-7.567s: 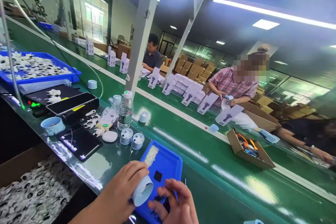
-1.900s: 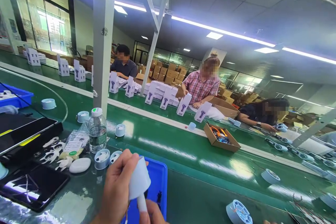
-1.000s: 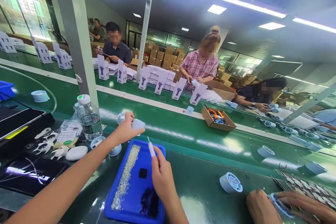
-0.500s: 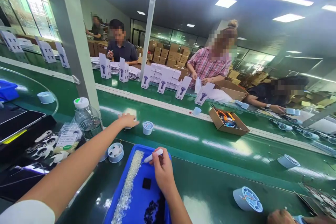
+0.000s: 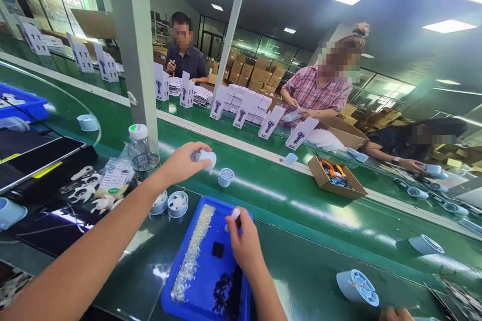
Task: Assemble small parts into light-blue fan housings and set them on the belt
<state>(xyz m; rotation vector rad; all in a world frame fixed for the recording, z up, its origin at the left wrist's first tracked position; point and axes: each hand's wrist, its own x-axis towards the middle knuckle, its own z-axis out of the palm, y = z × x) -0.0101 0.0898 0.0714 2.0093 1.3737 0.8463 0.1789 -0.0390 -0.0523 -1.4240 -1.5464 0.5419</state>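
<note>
My left hand point(image 5: 183, 161) reaches out over the green conveyor belt point(image 5: 293, 210) and holds a pale blue round part point(image 5: 208, 158) just above it. Another pale blue round part point(image 5: 226, 177) sits on the belt right beside it. My right hand point(image 5: 244, 241) hovers over a blue tray point(image 5: 205, 306), fingers closed on a white pen-like tool point(image 5: 235, 214). In the tray lie a strip of small clear beads point(image 5: 192, 253), a small black square point(image 5: 217, 249) and a pile of dark bits point(image 5: 222, 291).
Two round parts point(image 5: 177, 204) and a water bottle point(image 5: 141, 150) stand left of the tray, by a grey post point(image 5: 131, 45). More round parts point(image 5: 357, 287) lie on the belt at right. A cardboard box point(image 5: 337, 180), white cartons point(image 5: 271, 121) and co-workers are across the belt.
My left hand set one round part on the belt, then lifted off the belt holding another. My right hand turned the white tool from lying sideways to pointing up.
</note>
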